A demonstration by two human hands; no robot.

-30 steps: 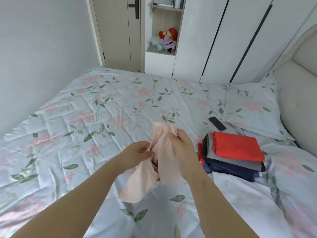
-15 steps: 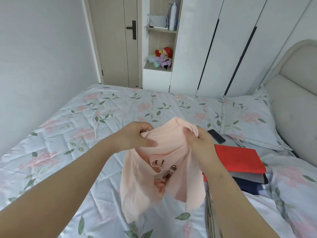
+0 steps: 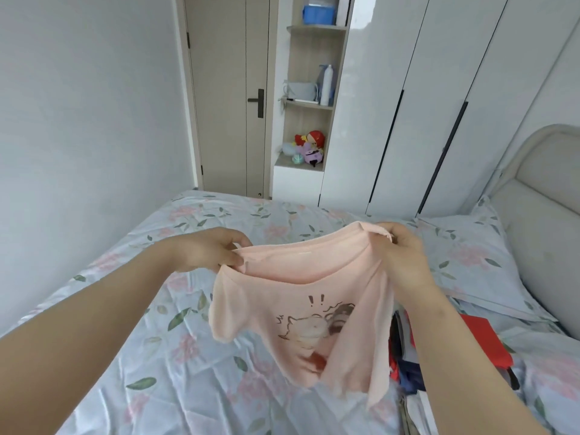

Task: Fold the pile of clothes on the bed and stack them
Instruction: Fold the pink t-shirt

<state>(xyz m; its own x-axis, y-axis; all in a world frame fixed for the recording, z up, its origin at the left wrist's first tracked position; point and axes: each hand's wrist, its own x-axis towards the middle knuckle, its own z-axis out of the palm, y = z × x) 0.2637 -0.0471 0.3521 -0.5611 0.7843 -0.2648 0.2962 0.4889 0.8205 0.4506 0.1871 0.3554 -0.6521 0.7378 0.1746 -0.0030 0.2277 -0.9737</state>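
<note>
A small pale pink T-shirt [image 3: 301, 309] with a cartoon print hangs in the air above the bed. My left hand [image 3: 204, 251] pinches its left shoulder and my right hand [image 3: 401, 252] grips its right shoulder, so the neckline is stretched between them. A stack of folded clothes [image 3: 483, 340] with a red piece on top lies at the right, partly hidden behind my right forearm.
The bed [image 3: 157, 340] has a floral quilt and a matching pillow [image 3: 464, 255] by the padded headboard [image 3: 543, 196]. White wardrobes [image 3: 439, 105], an open shelf with toys [image 3: 309, 146] and a door [image 3: 229, 98] stand behind.
My hands have moved apart and up, spreading the bunched pink shirt open by its shoulders. The view has tilted upward.
</note>
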